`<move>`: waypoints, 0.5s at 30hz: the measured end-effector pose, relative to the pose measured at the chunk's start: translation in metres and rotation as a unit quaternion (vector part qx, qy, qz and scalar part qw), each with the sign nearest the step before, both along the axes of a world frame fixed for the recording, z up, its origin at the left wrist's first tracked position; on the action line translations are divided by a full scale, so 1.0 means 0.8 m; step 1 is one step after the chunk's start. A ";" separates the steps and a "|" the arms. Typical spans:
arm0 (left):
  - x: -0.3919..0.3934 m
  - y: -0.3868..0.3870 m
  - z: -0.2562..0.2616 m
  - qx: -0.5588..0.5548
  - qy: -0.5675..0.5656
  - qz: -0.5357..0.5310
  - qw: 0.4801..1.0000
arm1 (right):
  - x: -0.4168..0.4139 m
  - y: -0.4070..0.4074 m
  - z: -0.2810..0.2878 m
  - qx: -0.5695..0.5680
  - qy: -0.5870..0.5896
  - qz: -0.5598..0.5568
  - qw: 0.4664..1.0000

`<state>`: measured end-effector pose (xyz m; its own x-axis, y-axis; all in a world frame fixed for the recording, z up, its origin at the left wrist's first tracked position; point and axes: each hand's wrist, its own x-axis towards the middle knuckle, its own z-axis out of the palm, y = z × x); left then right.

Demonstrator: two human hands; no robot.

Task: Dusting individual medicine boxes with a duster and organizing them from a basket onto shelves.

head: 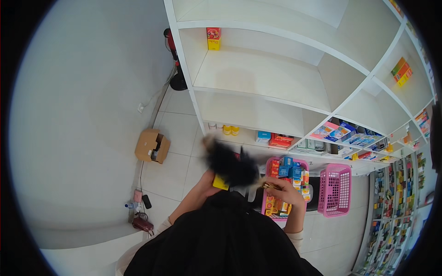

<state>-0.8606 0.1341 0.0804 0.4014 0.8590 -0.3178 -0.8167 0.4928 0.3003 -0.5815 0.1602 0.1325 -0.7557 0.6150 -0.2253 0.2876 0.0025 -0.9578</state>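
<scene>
My left hand (pixel 207 182) grips a small carton (pixel 220 183). Its yellow lower end shows, and most of the rest is hidden behind the duster. In my right hand (pixel 285 194) is the light-coloured handle of a black feather duster (pixel 231 164). The dark, fluffy head is blurred and lies across the front of the carton; whether it touches the carton I cannot tell. Below my right hand stands a pink plastic basket (pixel 304 160) packed with red, blue, orange and yellow boxes.
A white shelf unit (pixel 262 74) rises ahead, with a red-and-yellow box (pixel 214 38) on an upper shelf. Yellow-capped bottles (pixel 230 130) stand lower down. A second pink basket (pixel 334 191) is to the right. On the left floor are a cardboard box (pixel 146 146) and a black-based fan (pixel 178 81).
</scene>
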 end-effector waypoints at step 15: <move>0.003 -0.003 0.008 0.041 -0.127 -0.056 0.989 | 0.001 -0.006 0.006 0.009 0.020 -0.040 0.999</move>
